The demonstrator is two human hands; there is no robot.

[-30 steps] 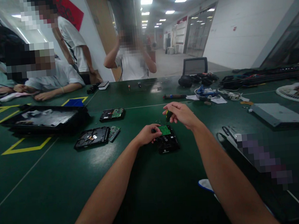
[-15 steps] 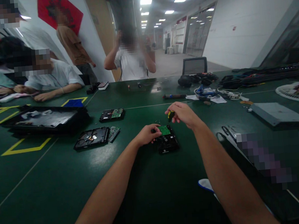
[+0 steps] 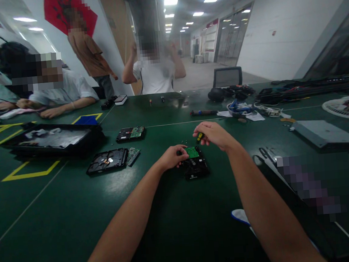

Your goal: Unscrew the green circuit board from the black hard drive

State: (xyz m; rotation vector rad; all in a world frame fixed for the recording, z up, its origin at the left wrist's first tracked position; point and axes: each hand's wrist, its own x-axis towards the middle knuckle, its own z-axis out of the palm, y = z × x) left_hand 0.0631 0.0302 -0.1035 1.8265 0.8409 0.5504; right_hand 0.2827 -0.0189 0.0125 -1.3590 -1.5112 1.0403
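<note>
In the head view we see our left hand (image 3: pixel 174 157) gripping the left edge of a black hard drive (image 3: pixel 196 169), which lies just below the centre of the frame, its green circuit board (image 3: pixel 192 152) facing up. Our right hand (image 3: pixel 213 135), at the drive's upper right, has its fingers closed around a yellow-and-black screwdriver (image 3: pixel 200 137) (whether the tip touches, we cannot tell). Left of centre we see another black drive (image 3: pixel 110 162) beside a loose circuit board (image 3: pixel 133 156).
</note>
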